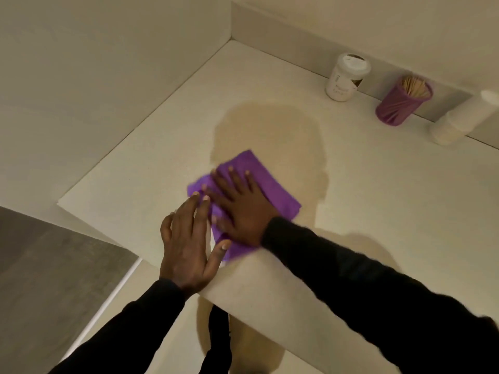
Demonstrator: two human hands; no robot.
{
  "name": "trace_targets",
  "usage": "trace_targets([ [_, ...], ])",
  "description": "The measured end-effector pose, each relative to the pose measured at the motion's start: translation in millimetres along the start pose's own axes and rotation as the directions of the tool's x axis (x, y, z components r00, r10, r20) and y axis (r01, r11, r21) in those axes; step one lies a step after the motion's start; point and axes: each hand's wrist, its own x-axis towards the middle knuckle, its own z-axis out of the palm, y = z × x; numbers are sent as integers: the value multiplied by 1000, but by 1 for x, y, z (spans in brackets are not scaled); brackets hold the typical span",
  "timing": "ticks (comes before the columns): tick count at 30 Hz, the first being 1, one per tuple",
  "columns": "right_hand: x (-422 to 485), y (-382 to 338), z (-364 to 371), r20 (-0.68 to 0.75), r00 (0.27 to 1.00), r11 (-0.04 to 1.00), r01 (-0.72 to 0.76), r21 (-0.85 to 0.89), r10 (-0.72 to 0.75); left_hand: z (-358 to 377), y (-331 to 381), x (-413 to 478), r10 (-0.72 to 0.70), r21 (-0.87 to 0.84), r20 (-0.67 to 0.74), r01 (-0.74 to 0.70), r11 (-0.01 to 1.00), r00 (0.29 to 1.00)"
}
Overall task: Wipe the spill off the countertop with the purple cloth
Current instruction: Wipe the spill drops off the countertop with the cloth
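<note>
A folded purple cloth (272, 184) lies on the white countertop (129, 174) near its front edge. My right hand (243, 209) presses flat on the cloth with its fingers spread. My left hand (186, 244) lies flat beside it at the counter's edge, its fingertips and thumb touching the cloth's left side. A tan, darker patch (272, 128) spreads over the counter beyond and to the right of the cloth. I cannot tell whether this patch is liquid or shadow.
Along the back wall at the right stand a white lidded jar (347, 76) and a purple holder of wooden sticks (403, 102). A blurred white bottle (459, 120) is farther right. A wall closes the counter's left side. Grey floor (40, 265) shows below left.
</note>
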Motion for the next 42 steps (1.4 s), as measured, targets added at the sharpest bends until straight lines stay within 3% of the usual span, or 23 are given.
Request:
trace_targets([
  [2, -46, 15, 4, 69, 978, 980, 198, -16, -196, 1, -1, -2, -8, -4, 10, 8, 1000, 1000],
  [4, -60, 76, -7, 53, 985, 985, 165, -43, -163, 2, -2, -2, -2, 13, 18, 2, 1000, 1000],
  [6, -51, 146, -29, 18, 984, 983, -176, -46, 177, 2, -1, -2, -7, 23, 31, 7, 1000, 999],
  [8, -34, 190, -46, -13, 858, 858, -514, -6, 514, 2, -1, -2, -20, 23, 37, 19, 1000, 999],
  [11, 10, 160, -42, -22, 707, 706, -703, 83, 707, 2, 0, -1, -21, 23, 18, 20, 1000, 1000],
  [13, 26, 98, -25, -42, 762, 761, -640, 106, 646, 2, -1, -2, -21, 13, -8, 21, 1000, 1000],
  [16, -13, -3, 5, -70, 937, 937, -334, 97, 342, 1, -1, -3, -39, -25, -26, 38, 999, 999],
  [18, -78, -45, 24, -91, 983, 986, -156, 66, 162, 1, -2, -3, -48, -34, -22, 47, 998, 999],
  [21, -168, -21, 33, -18, 1000, 1000, 21, 23, -21, 3, -3, -3, -50, -3, 8, 50, 999, 999],
  [23, -194, 47, 21, 18, 999, 997, -39, -64, 41, 3, -2, -2, -54, 24, 39, 53, 998, 998],
  [25, -199, 115, 2, -11, 925, 923, -381, -61, 381, 3, -2, -1, -52, 32, 59, 51, 998, 997],
  [27, -184, 145, -11, -47, 697, 699, -714, 46, 716, 3, -1, -2, -58, 32, 64, 56, 998, 996],
  [29, -153, 121, -11, -16, 512, 508, -847, 156, 859, 3, 0, -3, -59, 35, 67, 56, 998, 996],
  [30, -139, 94, -4, -16, 507, 502, -848, 170, 862, 3, 0, -3, -55, 34, 64, 53, 998, 996],
  [32, -127, 23, 20, -94, 679, 686, -718, 122, 728, 3, 1, -4, -46, 25, 47, 45, 999, 998],
  [34, -148, -40, 42, -129, 879, 888, -456, 55, 459, 3, -1, -4, -31, 16, 34, 30, 999, 999],
  [35, -167, -55, 46, -109, 944, 950, -310, 36, 312, 4, -1, -4, -22, 15, 28, 22, 1000, 999],
  [37, -206, -34, 39, -29, 999, 1000, -29, 4, 29, 4, -2, -5, -9, 19, 21, 9, 1000, 1000],
  [38, -222, -8, 34, -17, 999, 1000, 27, -12, -27, 4, -2, -6, -3, 20, 16, 3, 1000, 1000],
  [39, -237, 23, 28, -31, 999, 1000, -16, -11, 16, 4, -1, -6, 3, 18, 9, -3, 1000, 1000],
  [40, -249, 56, 21, -68, 985, 988, -156, 14, 157, 4, 0, -6, 6, 16, 3, -6, 1000, 1000],
  [41, -258, 86, 14, -75, 932, 935, -350, 58, 354, 3, 0, -6, 7, 14, 2, -7, 1000, 1000],
  [42, -261, 111, 7, -71, 829, 832, -549, 83, 554, 3, 0, -6, 5, 11, 3, -5, 1000, 1000],
])
